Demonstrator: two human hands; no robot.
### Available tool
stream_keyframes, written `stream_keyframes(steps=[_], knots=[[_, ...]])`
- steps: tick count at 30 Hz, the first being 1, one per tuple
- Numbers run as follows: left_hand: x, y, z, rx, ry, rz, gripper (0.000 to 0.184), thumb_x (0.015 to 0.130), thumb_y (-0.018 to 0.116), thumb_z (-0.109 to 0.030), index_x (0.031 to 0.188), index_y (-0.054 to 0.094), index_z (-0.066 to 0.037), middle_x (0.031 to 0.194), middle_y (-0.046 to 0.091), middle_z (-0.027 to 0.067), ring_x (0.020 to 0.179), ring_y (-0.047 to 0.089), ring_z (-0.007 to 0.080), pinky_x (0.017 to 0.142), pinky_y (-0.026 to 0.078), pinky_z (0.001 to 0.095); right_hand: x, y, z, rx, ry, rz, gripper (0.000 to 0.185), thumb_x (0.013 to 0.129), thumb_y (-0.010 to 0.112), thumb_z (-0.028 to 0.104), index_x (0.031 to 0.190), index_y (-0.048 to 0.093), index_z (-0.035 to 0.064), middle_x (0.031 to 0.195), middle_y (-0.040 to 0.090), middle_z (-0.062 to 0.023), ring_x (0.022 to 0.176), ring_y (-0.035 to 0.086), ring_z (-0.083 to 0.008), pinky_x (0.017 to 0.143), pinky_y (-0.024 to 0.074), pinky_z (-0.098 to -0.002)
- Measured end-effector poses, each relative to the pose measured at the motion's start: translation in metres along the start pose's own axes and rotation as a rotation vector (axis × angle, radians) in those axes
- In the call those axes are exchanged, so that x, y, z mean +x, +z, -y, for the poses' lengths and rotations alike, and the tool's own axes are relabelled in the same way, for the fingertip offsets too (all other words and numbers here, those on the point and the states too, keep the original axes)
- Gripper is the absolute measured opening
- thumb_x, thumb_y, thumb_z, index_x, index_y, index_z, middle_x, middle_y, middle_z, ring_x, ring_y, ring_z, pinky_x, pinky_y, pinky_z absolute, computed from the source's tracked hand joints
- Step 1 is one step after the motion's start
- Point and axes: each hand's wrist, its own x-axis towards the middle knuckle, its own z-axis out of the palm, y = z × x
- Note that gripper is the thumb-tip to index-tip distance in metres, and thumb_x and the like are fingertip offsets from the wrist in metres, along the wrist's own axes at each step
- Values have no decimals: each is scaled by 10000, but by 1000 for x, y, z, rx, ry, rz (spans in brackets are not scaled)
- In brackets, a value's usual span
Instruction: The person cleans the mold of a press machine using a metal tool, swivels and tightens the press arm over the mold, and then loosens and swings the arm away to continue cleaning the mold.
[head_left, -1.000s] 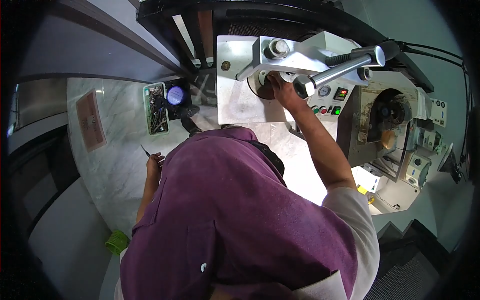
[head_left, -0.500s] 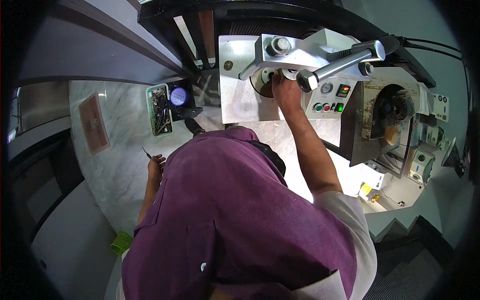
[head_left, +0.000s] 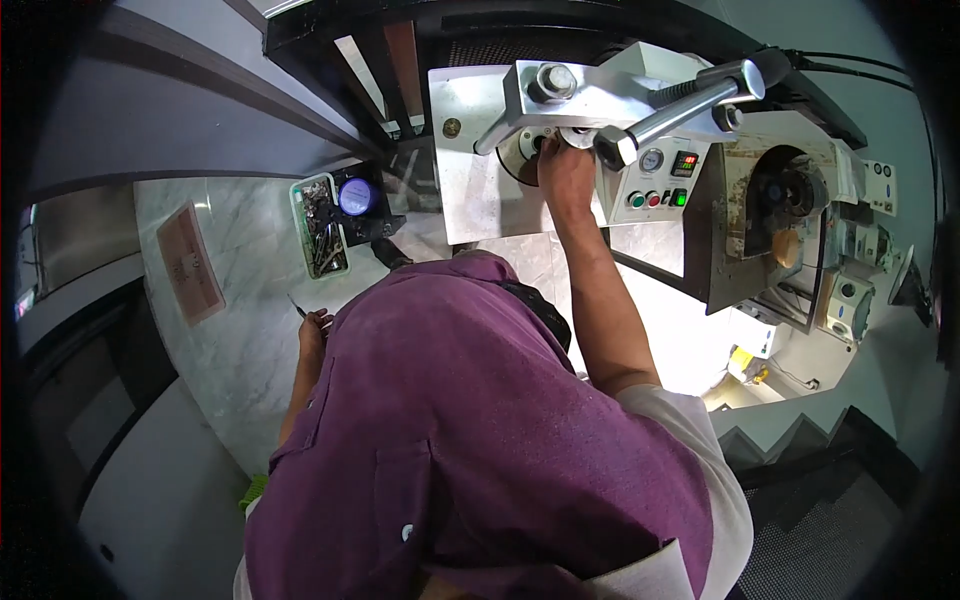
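Grey walls, black framing and a pale marbled floor (head_left: 245, 235) all round. Straight ahead, a white machine top (head_left: 465, 205) with a heavy metal crossbar (head_left: 625, 105) over a round metal fitting (head_left: 513, 160); on the panel beside it, a gauge (head_left: 652, 160), a lit display (head_left: 685, 163) and a glowing green switch (head_left: 679, 198). To the left, a tray (head_left: 301, 230) of small loose pieces, just beside a blue-lidded tub (head_left: 357, 196); farther left, a pinkish sheet (head_left: 190, 265). Off to the right, a second machine (head_left: 735, 195) with a dark recess.

Right hand (head_left: 567, 178) reaching in below the crossbar, at the round fitting, fingertips out of sight. Cannot tell how far open its grip, or what, if anything, within. Left hand (head_left: 315, 324) low at the wearer's side, grip closed loosely round a slim dark tool (head_left: 298, 307), tip pointing up and left, touching nothing.

By the look of it, work at the fitting under way and unfinished, machine powered, slim tool idle. Share done and share left hidden behind the hand.

Compared with a second ago: right forearm more upright, no longer slanting so far rightward; hand still at the same fitting. Left hand and tool much as before. Green basket (head_left: 252, 490) at lower left now mostly out of view.
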Motion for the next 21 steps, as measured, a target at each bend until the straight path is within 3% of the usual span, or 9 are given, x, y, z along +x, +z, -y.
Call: stream_keyframes(steps=[2,7,10,12,13,14,16,19,21], knots=[[7,-5,-1,10,1,-4,333,777,410,-155,1051,536,-16,833,583,100,611,503,189,598,454,333,-3,-2,2,-1,-48,-11,179,791,598,165,851,624,-1,770,616,-255,736,600,-430,655,482,-490],[15,-12,-11,58,38,61,351,786,407,-165,1079,530,-17,872,578,98,638,511,186,626,446,325,-3,0,-1,-24,69,16,194,805,585,161,867,615,-20,768,612,-262,755,597,-431,675,475,-488],[20,-13,-15,33,25,89,346,802,404,-178,1083,526,-19,884,574,95,646,511,188,634,440,324,-3,-6,-16,86,-32,-86,191,829,549,145,910,594,-22,746,607,-261,738,591,-439,658,470,-477],[18,-12,-17,58,32,80,346,809,402,-186,1087,523,-20,881,574,93,653,513,189,633,440,326,-8,-13,-21,206,20,-225,201,868,512,160,926,574,-23,704,597,-240,658,596,-386,606,462,-430],[18,-12,-19,78,38,73,346,817,400,-194,1090,520,-20,877,574,91,661,514,191,632,440,328,-12,-31,-7,369,240,-173,244,906,497,206,906,570,-27,669,584,-175,602,570,-277,582,445,-377],[18,-11,-20,82,38,75,346,817,400,-194,1090,520,-20,877,574,91,661,514,191,632,440,328,-14,-26,-20,634,252,-271,268,923,495,227,878,571,-26,645,552,-95,583,512,-167,560,418,-310],[15,-10,-22,89,43,77,346,824,401,-206,1088,526,-19,879,576,89,672,516,191,632,441,329,-23,-45,-16,1126,493,-303,239,930,491,208,861,567,-8,635,515,-38,574,466,-117,541,386,-259],[9,-5,-25,129,86,54,357,821,399,-200,1099,529,-18,879,577,92,671,517,193,631,442,332,-33,-54,-10,1394,613,-388,215,932,495,195,860,555,1,635,490,-27,572,427,-84,531,358,-222],[25,-11,-21,112,51,75,364,819,399,-198,1107,528,-15,881,576,95,668,517,194,632,443,335,-38,-53,-17,1379,594,-349,185,934,492,179,876,549,13,689,507,-26,591,438,-85,545,370,-225]])
